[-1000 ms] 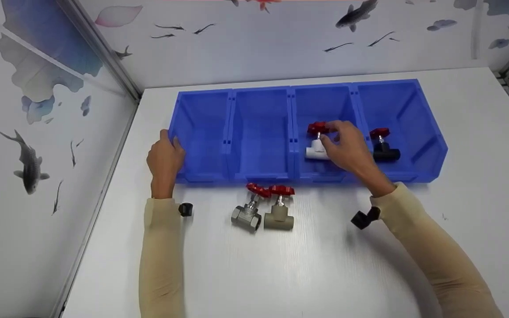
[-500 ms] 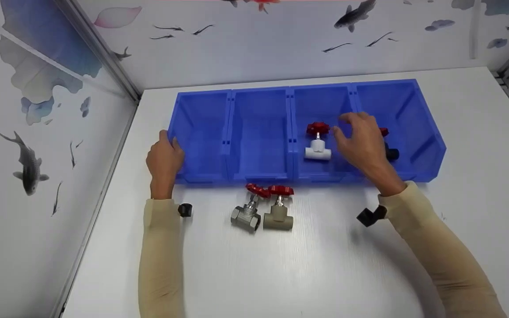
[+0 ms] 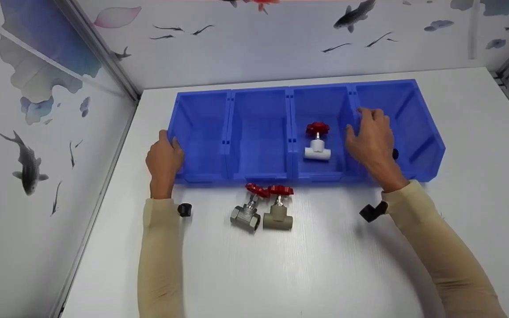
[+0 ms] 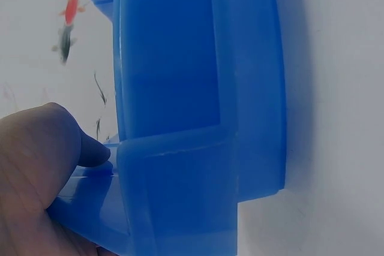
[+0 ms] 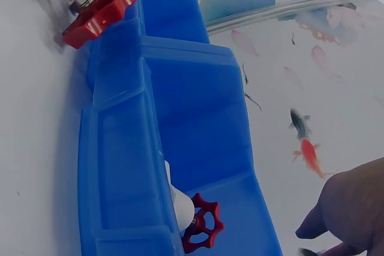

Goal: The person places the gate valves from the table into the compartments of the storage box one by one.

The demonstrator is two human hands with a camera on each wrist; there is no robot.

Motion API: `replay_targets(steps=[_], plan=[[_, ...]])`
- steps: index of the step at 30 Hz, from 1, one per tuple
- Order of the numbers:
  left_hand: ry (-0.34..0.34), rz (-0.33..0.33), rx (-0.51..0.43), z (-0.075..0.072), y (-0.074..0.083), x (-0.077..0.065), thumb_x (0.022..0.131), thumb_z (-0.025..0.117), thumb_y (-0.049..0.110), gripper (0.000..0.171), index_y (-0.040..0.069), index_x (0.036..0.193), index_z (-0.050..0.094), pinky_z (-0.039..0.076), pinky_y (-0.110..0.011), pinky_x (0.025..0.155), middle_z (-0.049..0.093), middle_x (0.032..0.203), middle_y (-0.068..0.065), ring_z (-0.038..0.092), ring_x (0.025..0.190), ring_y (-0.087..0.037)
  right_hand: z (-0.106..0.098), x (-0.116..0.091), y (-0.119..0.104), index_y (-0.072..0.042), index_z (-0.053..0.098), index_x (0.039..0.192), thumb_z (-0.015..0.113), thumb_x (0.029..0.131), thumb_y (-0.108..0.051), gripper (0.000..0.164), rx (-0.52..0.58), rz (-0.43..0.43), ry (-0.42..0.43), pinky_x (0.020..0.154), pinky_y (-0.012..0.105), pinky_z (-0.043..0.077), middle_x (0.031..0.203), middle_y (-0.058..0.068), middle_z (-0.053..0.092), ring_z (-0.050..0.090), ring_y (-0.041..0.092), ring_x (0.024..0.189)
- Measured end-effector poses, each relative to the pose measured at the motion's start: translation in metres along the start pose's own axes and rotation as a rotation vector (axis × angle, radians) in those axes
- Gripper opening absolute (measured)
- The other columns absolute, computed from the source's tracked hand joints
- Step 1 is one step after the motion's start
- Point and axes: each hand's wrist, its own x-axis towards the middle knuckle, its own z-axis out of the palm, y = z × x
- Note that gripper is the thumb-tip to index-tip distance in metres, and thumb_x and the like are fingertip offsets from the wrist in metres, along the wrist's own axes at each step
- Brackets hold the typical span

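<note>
My left hand (image 3: 165, 159) grips the outer side wall of the leftmost blue bin (image 3: 201, 132); its thumb lies over the rim in the left wrist view. My right hand (image 3: 373, 137) hovers by the divider between the two rightmost bins, thumb and fingers spread, holding nothing. A white valve with a red handwheel (image 3: 317, 148) stands in the bin second from the right. Behind my right hand a black valve (image 3: 395, 154) is nearly hidden in the rightmost bin. On the table before the bins lie a silver metal valve (image 3: 245, 216) and a beige valve (image 3: 278, 217), both with red handwheels.
The blue bins stand joined in a row on a white table (image 3: 316, 265). Behind them rises a wall panel (image 3: 254, 48) printed with fish, and another panel (image 3: 60, 154) stands at the left. A small black camera sits on each wrist.
My right hand has let go of the white valve and moved right towards the divider, covering most of the black valve. The white valve stays in its bin. My left hand keeps its place.
</note>
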Motion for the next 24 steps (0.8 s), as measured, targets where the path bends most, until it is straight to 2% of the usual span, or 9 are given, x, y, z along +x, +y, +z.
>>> replay_targets(steps=[10,16,24], plan=[[0.001,0.007,0.004,-0.0002,0.0002,0.0002,0.105,0.043,0.024,0.041,-0.004,0.135,0.048,0.052,-0.058,0.079,0.066,0.112,-0.031,0.066,0.098,-0.047,0.0023,0.0022,0.0092,0.01,0.037,0.143,0.048,0.099,-0.019,0.053,-0.09,0.068,-0.086,0.093,0.068,0.041,0.132,0.035,0.047,0.051,0.053,0.115],[0.005,0.006,-0.001,-0.0003,-0.0004,0.0,0.105,0.042,0.024,0.041,-0.003,0.135,0.049,0.051,-0.058,0.081,0.066,0.115,-0.03,0.065,0.1,-0.047,0.0019,0.0029,0.0084,0.011,0.043,0.134,0.044,0.101,-0.022,0.046,-0.14,0.099,-0.136,0.088,0.069,0.043,0.124,0.034,0.053,0.054,0.053,0.11],[0.004,-0.007,-0.008,0.0009,-0.0001,0.0002,0.105,0.043,0.024,0.041,-0.003,0.135,0.049,0.051,-0.058,0.08,0.066,0.115,-0.03,0.066,0.1,-0.047,0.0036,0.004,0.0099,0.012,0.044,0.13,0.04,0.103,-0.023,0.044,-0.148,0.106,-0.146,0.085,0.069,0.043,0.12,0.035,0.054,0.056,0.055,0.106]])
